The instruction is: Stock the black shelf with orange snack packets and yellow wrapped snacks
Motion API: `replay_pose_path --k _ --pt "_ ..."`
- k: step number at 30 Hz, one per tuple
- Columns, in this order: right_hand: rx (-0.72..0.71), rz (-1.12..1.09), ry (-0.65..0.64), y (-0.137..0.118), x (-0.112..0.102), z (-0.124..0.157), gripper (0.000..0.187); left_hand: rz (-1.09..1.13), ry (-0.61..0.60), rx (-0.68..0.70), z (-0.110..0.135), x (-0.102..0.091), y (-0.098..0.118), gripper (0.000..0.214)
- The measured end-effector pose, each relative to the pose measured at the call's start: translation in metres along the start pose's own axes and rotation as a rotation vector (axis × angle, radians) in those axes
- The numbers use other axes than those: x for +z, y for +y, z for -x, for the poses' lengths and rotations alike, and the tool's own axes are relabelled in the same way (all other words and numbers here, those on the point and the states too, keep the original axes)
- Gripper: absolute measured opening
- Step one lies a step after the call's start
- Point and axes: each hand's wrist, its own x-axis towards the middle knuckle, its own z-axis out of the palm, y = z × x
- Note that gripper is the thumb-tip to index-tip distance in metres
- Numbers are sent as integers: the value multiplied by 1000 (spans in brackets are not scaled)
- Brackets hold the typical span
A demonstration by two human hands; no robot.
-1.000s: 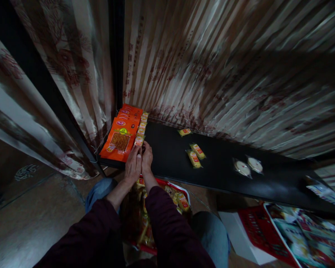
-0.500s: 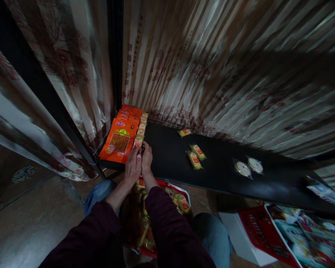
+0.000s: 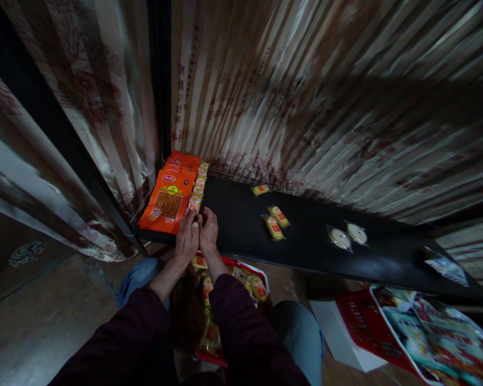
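My left hand [image 3: 187,236] reaches over the shelf's front edge, its fingers together at the near end of a row of small yellow snack packets [image 3: 197,188]. The nearest packet is partly covered by those fingertips. Close beside it, my right hand [image 3: 209,228] has slightly bent fingers a little apart, with nothing visible in them. Left of the row, flat orange snack bags [image 3: 163,206] lie overlapping on the black shelf [image 3: 233,230]. Below my forearms, a red basket [image 3: 261,272] holds more yellow packets.
Loose yellow packets [image 3: 273,227] lie mid-shelf, with two round white wrapped pieces [image 3: 340,239] further right. A blue-and-white packet [image 3: 446,266] lies near the right end. Another red basket [image 3: 362,321] of bags stands below. Curtains [image 3: 241,107] hang behind the shelf.
My hands have drawn slightly apart at the near end of the row, and the right fingers have lifted and loosened. The whole view has shifted a little.
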Motion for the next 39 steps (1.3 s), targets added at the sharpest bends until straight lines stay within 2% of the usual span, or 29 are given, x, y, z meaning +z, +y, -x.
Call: replay_pose_path --k 4,11,19,24,30,35,39 --pt "-17 11 0 0 -12 16 35 -33 8 53 3 -1 2 51" --pt "-41 26 -13 -1 -28 45 33 -112 -51 110 21 -6 6 53" --pt "-61 -21 -68 2 -53 76 35 -125 -126 151 53 -12 20 50" --pt "-55 12 -84 19 -75 106 35 -175 -235 174 85 -11 26 38" --pt "55 218 -43 66 -117 135 30 -245 -586 194 128 11 23 36" --pt "65 396 20 103 -151 142 34 -368 -667 157 149 44 25 41" --pt "95 496 18 125 -164 145 39 -467 -766 81 149 66 32 49"
